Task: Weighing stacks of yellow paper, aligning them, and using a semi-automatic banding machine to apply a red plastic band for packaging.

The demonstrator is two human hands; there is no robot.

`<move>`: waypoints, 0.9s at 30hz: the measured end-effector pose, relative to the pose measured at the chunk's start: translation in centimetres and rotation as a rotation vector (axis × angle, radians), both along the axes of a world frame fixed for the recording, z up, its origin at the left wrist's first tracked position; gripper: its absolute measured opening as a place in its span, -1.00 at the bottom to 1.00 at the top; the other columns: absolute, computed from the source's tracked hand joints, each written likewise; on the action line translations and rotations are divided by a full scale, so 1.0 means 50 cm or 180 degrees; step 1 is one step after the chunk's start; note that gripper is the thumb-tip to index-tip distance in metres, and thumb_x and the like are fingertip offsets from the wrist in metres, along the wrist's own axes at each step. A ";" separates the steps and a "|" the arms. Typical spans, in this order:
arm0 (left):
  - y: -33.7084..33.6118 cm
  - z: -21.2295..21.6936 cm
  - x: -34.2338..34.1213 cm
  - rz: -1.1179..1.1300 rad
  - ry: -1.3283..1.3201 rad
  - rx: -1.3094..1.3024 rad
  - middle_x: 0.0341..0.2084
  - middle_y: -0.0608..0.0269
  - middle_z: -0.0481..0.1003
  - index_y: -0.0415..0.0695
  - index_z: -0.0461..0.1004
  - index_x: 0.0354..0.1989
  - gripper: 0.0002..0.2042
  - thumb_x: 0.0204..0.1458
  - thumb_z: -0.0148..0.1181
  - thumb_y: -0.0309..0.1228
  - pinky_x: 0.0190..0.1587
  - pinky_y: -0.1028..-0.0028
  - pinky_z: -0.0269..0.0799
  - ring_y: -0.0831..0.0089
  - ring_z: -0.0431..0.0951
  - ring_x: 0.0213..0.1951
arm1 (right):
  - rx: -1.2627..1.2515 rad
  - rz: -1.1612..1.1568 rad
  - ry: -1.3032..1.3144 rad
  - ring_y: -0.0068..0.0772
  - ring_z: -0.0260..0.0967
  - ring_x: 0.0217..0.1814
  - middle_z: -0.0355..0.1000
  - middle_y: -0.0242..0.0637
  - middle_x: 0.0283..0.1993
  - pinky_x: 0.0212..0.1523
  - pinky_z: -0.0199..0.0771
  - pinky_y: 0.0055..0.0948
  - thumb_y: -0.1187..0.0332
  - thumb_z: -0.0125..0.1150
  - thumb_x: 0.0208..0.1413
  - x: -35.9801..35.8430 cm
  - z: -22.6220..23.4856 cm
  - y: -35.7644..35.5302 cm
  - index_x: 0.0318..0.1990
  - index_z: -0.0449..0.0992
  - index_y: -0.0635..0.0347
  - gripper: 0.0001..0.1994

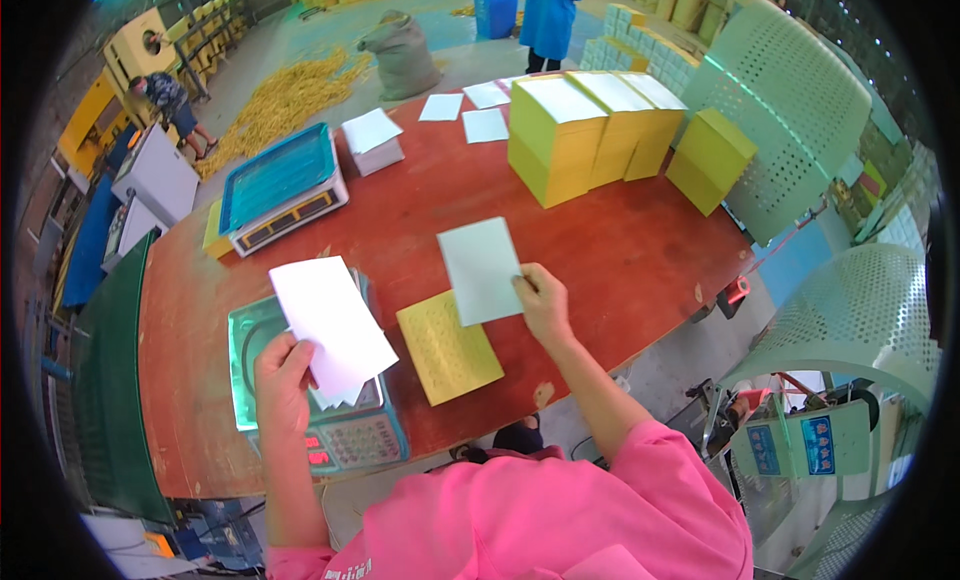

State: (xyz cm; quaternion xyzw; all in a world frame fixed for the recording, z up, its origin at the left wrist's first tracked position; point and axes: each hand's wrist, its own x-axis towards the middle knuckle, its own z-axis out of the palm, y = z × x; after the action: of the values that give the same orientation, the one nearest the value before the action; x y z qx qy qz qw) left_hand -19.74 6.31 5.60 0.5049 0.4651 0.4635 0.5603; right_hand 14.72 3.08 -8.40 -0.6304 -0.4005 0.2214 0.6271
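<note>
My left hand (284,380) grips a few white paper sheets (328,320) by their lower left edge, thumb on top. They hang over the green-panned digital scale (358,438), hiding much of its pan. My right hand (544,302) pinches the right edge of a single pale sheet (480,270). This sheet overlaps the far right corner of a yellow stack of paper (448,355) lying flat on the red table (620,250); whether they touch I cannot tell.
Tall yellow stacks topped with white sheets (590,140) stand at the far right, beside a yellow block (712,160). A second scale with a blue tray (280,175) and a white paper pile (374,142) are far left. Perforated green panels (770,100) border the right. Two people are beyond.
</note>
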 end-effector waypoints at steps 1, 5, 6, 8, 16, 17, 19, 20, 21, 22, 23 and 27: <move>0.022 0.023 0.040 -0.0276 0.0120 0.0057 -0.45 0.36 0.49 -0.23 0.51 -0.23 -0.89 0.07 0.15 -0.53 -0.52 0.61 0.24 0.62 0.42 -0.50 | -0.0087 -0.0112 -0.0016 -0.73 0.19 -0.42 0.32 -0.54 -0.49 -0.40 0.25 -0.60 0.50 0.15 0.15 0.048 -0.013 -0.015 -0.28 0.51 0.31 -0.93; 0.111 0.109 0.267 -0.0943 -0.0619 0.0357 -0.08 0.21 0.48 -0.27 0.39 0.05 -0.64 0.03 0.15 -0.57 0.03 0.39 0.42 0.42 0.50 -0.06 | -0.0266 -0.0470 -0.0001 -0.70 0.20 -0.44 0.34 -0.52 -0.49 -0.40 0.26 -0.58 0.48 0.16 0.14 0.220 -0.048 -0.054 -0.29 0.51 0.31 -0.92; 0.144 0.124 0.328 -0.1202 -0.0793 0.0545 -0.04 0.20 0.46 -0.28 0.33 0.12 -0.57 0.02 0.16 -0.57 0.08 0.40 0.39 0.42 0.48 -0.03 | -0.0373 -0.0610 -0.0217 -0.64 0.24 -0.46 0.37 -0.42 -0.51 -0.40 0.29 -0.54 0.48 0.16 0.13 0.261 -0.054 -0.061 -0.27 0.52 0.30 -0.92; 0.199 0.161 0.453 -0.1541 -0.1263 0.0447 -0.02 0.19 0.45 -0.27 0.28 0.18 -0.53 0.05 0.16 -0.53 0.11 0.39 0.36 0.40 0.45 0.02 | -0.0449 -0.0705 -0.0425 -0.58 0.27 -0.48 0.39 -0.31 -0.53 -0.41 0.32 -0.49 0.48 0.16 0.12 0.331 -0.058 -0.070 -0.26 0.52 0.29 -0.92; 0.364 0.136 0.738 -0.1621 -0.1229 0.0402 -0.09 0.31 0.50 -0.20 0.31 0.18 -0.57 0.12 0.16 -0.46 -0.12 0.54 0.48 0.54 0.51 -0.06 | -0.0431 -0.0125 -0.0482 -0.67 0.18 -0.49 0.29 -0.37 -0.56 -0.46 0.26 -0.55 0.53 0.18 0.10 0.448 -0.076 -0.062 -0.32 0.45 0.31 -0.96; 0.356 0.116 0.741 -0.1539 -0.1126 0.0410 -0.04 0.26 0.49 -0.21 0.29 0.20 -0.55 0.11 0.17 -0.45 -0.03 0.49 0.45 0.49 0.49 -0.01 | -0.0442 -0.0064 -0.0317 -0.69 0.16 -0.49 0.28 -0.39 -0.56 -0.46 0.24 -0.56 0.54 0.17 0.10 0.462 -0.068 -0.067 -0.31 0.46 0.30 -0.96; 0.346 0.068 0.698 -0.1274 -0.0789 0.0378 0.04 0.17 0.45 -0.23 0.25 0.24 -0.49 0.09 0.18 -0.45 0.14 0.39 0.38 0.39 0.45 0.09 | -0.0460 0.0021 0.0057 -0.71 0.13 -0.49 0.26 -0.46 -0.56 -0.48 0.19 -0.59 0.55 0.16 0.11 0.480 -0.075 -0.079 -0.31 0.46 0.29 -0.98; 0.355 0.026 0.644 -0.1046 -0.0549 0.0360 0.08 0.13 0.43 -0.25 0.23 0.25 -0.47 0.08 0.19 -0.45 0.21 0.35 0.33 0.35 0.43 0.12 | -0.0450 0.0074 0.0121 -0.71 0.13 -0.49 0.26 -0.46 -0.56 -0.48 0.19 -0.59 0.55 0.16 0.11 0.478 -0.071 -0.074 -0.31 0.46 0.29 -0.98; 0.371 -0.021 0.572 -0.1055 -0.0186 0.0181 0.07 0.14 0.43 -0.26 0.25 0.23 -0.48 0.07 0.19 -0.46 0.19 0.35 0.34 0.35 0.44 0.11 | -0.0437 0.0152 0.0092 -0.65 0.17 -0.50 0.28 -0.38 -0.55 -0.48 0.22 -0.55 0.55 0.16 0.11 0.476 -0.058 -0.071 -0.31 0.46 0.30 -0.97; 0.381 -0.073 0.501 -0.1061 0.0165 -0.0010 0.07 0.15 0.44 -0.27 0.27 0.22 -0.49 0.06 0.20 -0.46 0.18 0.35 0.36 0.36 0.45 0.10 | -0.0431 0.0225 0.0054 -0.60 0.20 -0.51 0.31 -0.30 -0.55 -0.48 0.26 -0.51 0.54 0.17 0.10 0.476 -0.054 -0.068 -0.31 0.46 0.30 -0.97; 0.378 -0.118 0.454 -0.0927 0.0252 -0.0480 0.03 0.16 0.46 -0.27 0.30 0.18 -0.52 0.04 0.18 -0.49 0.14 0.33 0.38 0.33 0.48 0.06 | -0.0439 0.0241 0.0092 -0.60 0.20 -0.51 0.31 -0.30 -0.55 -0.48 0.26 -0.51 0.54 0.17 0.10 0.478 -0.057 -0.065 -0.31 0.46 0.30 -0.97; 0.374 -0.218 0.336 -0.0831 0.1288 -0.1602 -0.03 0.03 0.51 -0.31 0.39 0.09 -0.55 0.01 0.21 -0.41 0.09 0.25 0.43 0.19 0.52 0.02 | -0.0414 0.0251 0.0183 -0.61 0.19 -0.52 0.31 -0.31 -0.55 -0.48 0.25 -0.51 0.54 0.16 0.10 0.480 -0.065 -0.061 -0.31 0.46 0.28 -0.97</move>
State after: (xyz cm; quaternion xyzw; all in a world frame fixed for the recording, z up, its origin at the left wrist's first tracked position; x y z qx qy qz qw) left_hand -2.96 25.02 -5.29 0.4879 0.5980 0.1492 0.6182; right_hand 38.71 0.04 -11.62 -0.6469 -0.3916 0.2895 0.5869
